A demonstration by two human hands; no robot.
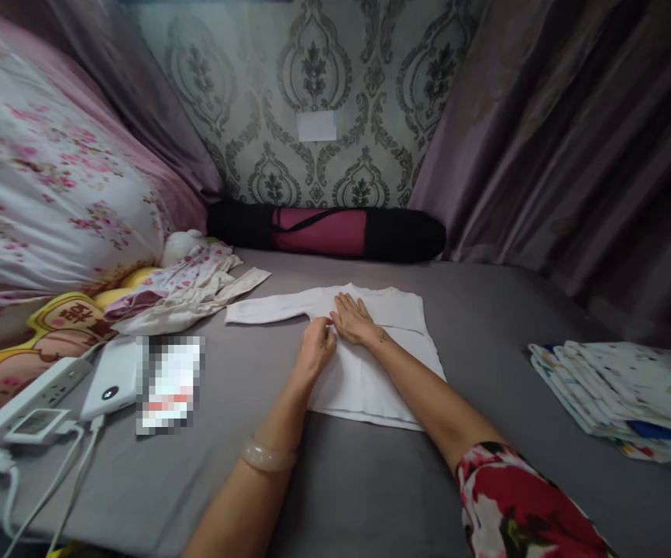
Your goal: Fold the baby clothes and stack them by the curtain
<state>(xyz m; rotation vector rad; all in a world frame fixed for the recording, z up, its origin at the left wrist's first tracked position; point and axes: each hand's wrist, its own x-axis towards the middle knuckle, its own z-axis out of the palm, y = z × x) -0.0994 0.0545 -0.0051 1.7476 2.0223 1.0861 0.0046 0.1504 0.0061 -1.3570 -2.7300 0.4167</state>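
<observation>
A white long-sleeved shirt (364, 380) lies flat on the grey sheet. Its left sleeve stretches out to the side, while the other sleeve is folded across the upper chest. My right hand (354, 318) rests palm down on the shirt's upper middle, fingers stretched out. Just beside it, my left hand (317, 347) is closed at the shirt's left edge below the armpit, its curled fingers gripping the fabric; the fingertips are partly hidden. A pale bangle (268, 456) circles my left wrist.
A stack of folded clothes (620, 387) lies at the right. On the left are rumpled clothes (196, 287), a white power bank (113, 378), a power strip (33, 399) with cables, and a pixelated item (171, 384). A long black-and-maroon bag (324, 231) lies along the wall.
</observation>
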